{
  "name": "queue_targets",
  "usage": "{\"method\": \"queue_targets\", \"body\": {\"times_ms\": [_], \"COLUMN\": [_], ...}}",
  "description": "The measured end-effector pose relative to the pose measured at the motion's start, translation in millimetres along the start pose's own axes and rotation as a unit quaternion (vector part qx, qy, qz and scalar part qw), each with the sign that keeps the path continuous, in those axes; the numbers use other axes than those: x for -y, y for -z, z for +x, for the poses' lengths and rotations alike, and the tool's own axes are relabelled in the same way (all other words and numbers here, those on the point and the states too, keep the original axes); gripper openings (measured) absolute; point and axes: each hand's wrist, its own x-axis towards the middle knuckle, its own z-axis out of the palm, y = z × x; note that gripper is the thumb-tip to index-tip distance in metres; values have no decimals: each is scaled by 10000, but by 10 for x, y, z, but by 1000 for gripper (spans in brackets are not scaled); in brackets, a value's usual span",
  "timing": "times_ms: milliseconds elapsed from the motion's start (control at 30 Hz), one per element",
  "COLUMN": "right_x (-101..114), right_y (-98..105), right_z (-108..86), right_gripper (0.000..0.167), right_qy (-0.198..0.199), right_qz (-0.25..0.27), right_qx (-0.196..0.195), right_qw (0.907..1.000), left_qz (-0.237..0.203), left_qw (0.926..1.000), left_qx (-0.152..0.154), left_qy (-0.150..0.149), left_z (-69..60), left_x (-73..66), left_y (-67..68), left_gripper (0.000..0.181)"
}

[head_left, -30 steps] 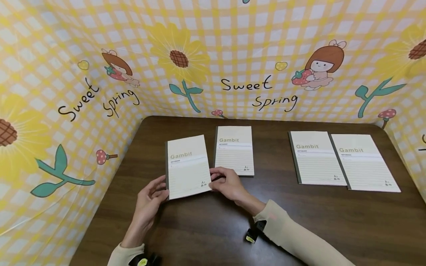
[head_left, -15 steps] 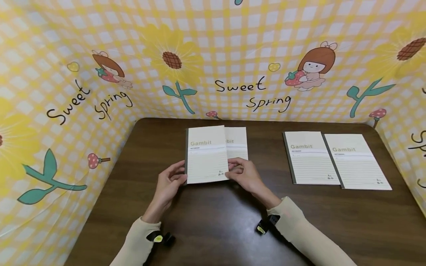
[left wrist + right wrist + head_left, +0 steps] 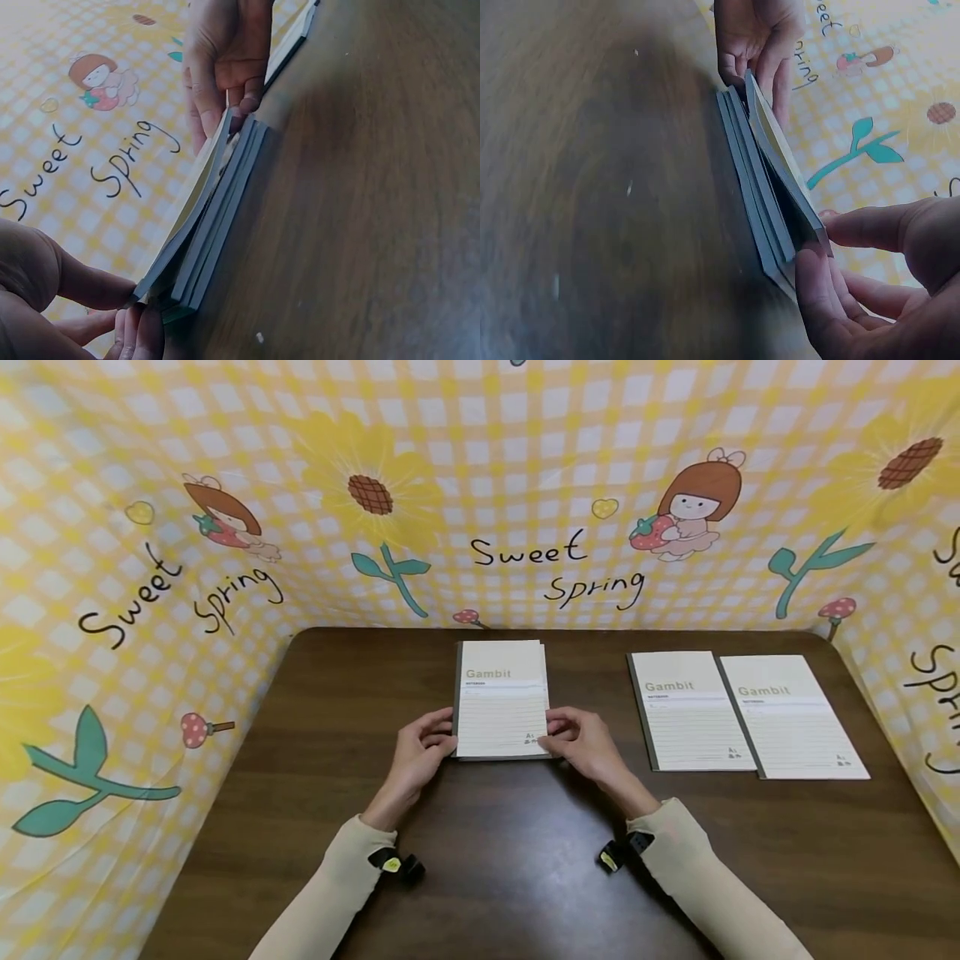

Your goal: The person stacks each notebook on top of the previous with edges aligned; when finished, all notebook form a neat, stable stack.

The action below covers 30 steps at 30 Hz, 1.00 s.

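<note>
A cream Gambit notebook (image 3: 501, 710) with a dark spine lies between my two hands. My left hand (image 3: 422, 750) pinches its left edge near the bottom corner. On the opposite edge, my right hand (image 3: 588, 745) pinches the notebook between thumb and fingers. Directly beneath are stacked notebooks (image 3: 229, 210), at least two, mostly hidden from above in the head view. A narrow gap separates the held notebook (image 3: 791, 165) from that stack (image 3: 754, 180) in the right wrist view. The held notebook's near edge bows slightly there.
Two more Gambit notebooks lie to the right, one (image 3: 693, 714) with its right side against the other (image 3: 795, 718). They rest on the dark wooden table (image 3: 517, 868). A yellow checked cloth (image 3: 525, 468) hangs behind and at both sides.
Both hands have carried the notebook rightward, from beside the stacked notebooks to over them. It was tilted and has straightened to line up nearly with those below. The head view has shifted slightly.
</note>
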Motion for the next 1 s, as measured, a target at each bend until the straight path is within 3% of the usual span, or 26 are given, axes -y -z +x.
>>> {"method": "queue_targets", "body": {"times_ms": [533,800,1000], "right_x": [-96,-107,-132], "right_y": [64,47,38], "right_z": [-2,-33,-50], "right_gripper": [43,42,42], "right_qy": [441,586,543], "right_qz": [-992,-1175,-1181], "right_qx": [-223,-225,-226], "right_qw": [9938,9911,9913], "left_qz": [382,495,554], "left_qw": [9990,9986,9980], "left_qx": [-108,-121,-65], "left_qy": [-206,-156,-288], "left_z": [99,68,42], "left_x": [21,37,72], "left_y": [-109,-107,-125], "left_gripper": [48,47,48]}}
